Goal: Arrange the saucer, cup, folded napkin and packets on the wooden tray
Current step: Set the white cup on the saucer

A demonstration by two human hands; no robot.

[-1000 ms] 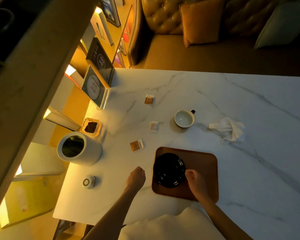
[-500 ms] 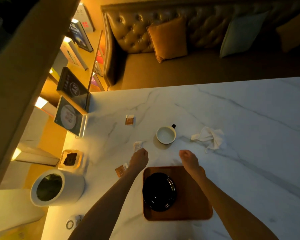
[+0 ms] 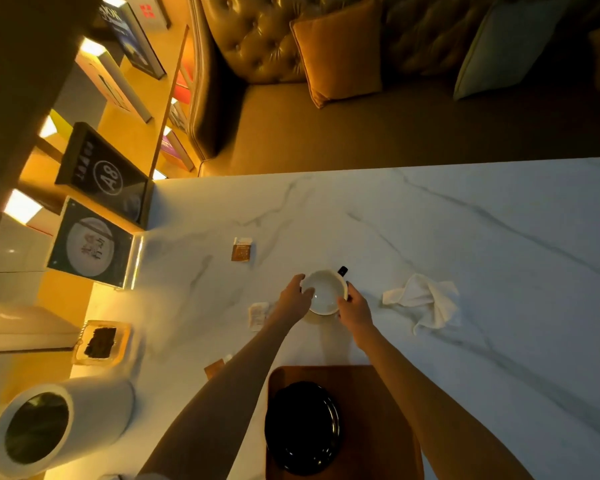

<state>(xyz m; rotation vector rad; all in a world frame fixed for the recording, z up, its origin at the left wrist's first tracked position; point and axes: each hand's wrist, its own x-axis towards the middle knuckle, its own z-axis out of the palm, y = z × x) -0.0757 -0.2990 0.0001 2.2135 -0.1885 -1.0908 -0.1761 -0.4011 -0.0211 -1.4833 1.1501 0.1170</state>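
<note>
A white cup (image 3: 325, 291) with a dark handle stands on the marble table (image 3: 465, 254). My left hand (image 3: 295, 299) clasps its left rim and my right hand (image 3: 355, 308) its right side. A black saucer (image 3: 302, 427) lies on the left part of the wooden tray (image 3: 378, 410) near me. A crumpled white napkin (image 3: 426, 303) lies right of the cup. One brown packet (image 3: 242, 250) sits beyond the cup to the left. A white packet (image 3: 258, 315) shows beside my left wrist, and another brown packet (image 3: 214, 368) is half hidden by my left forearm.
At the left edge stand a white cylindrical bin (image 3: 49, 424), a small tray of dark stuff (image 3: 100, 342) and a framed table sign (image 3: 90, 242). A leather sofa with cushions (image 3: 336, 50) runs behind the table's far edge.
Both hands have left the tray area and reached forward to the cup, closing on its two sides. The view has shifted forward too. The saucer stays on the tray.
</note>
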